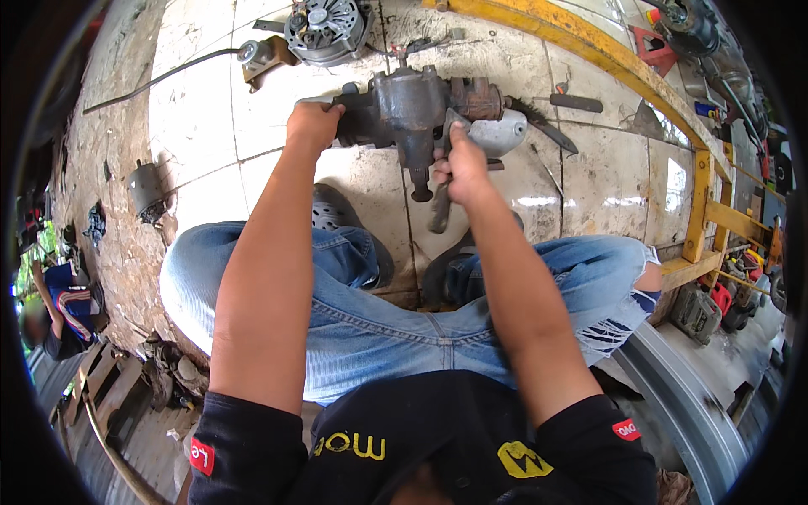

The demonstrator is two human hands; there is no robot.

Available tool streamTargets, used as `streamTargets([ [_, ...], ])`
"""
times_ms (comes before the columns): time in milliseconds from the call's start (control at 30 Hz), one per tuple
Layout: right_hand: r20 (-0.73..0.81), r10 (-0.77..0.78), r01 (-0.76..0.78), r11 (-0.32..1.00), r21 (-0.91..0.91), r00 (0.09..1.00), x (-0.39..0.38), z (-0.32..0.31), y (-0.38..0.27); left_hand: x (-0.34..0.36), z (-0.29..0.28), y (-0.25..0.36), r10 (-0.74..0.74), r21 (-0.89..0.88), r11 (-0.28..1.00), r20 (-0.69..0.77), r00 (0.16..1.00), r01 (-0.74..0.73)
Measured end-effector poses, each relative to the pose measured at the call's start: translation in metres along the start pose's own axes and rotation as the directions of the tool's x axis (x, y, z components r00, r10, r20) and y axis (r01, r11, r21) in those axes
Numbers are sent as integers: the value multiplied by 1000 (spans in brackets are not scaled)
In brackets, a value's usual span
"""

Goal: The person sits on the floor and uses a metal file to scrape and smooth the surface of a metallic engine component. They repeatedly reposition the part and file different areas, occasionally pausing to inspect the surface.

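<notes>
A dark, greasy metal gearbox (411, 101), like a vehicle's steering box, lies on the tiles in front of my feet. Its shaft end points toward me. My left hand (315, 126) is closed around the housing's left end. Close to the right side of the housing, my right hand (465, 165) grips a flat, worn tool with a dark handle (439, 210). The tool's grey end shows above my fingers, by the housing; whether it touches is unclear. A silver, rounded metal part (502, 133) sits just beyond my right hand.
An alternator (326, 29) and a small bracketed part (263, 61) with a hose lie at the back left. A wire brush (547, 126) and a dark bar (576, 103) are on the right. A yellow metal frame (589, 42) borders that side. A motor-like cylinder (146, 189) stands left.
</notes>
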State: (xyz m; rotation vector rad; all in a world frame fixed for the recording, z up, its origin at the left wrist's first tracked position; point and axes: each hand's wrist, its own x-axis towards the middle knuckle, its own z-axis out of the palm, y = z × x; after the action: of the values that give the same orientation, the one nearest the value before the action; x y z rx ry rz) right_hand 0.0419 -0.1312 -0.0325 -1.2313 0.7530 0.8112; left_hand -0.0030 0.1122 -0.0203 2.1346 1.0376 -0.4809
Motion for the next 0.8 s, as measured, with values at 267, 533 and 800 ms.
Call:
streamTargets([
  [267,41,34,-35,999,4,999,-3,1,-13,-6,-2,11,-60,50,997,-11,998,61],
  [533,56,-18,19,1000,-16,998,-2,1,-11,-4,-2,7,-26,54,998,-8,1000,26],
  [800,-21,-18,17,999,-32,1000,4,-3,-9,1,0,5,-20,18,1000,6,1000,20],
])
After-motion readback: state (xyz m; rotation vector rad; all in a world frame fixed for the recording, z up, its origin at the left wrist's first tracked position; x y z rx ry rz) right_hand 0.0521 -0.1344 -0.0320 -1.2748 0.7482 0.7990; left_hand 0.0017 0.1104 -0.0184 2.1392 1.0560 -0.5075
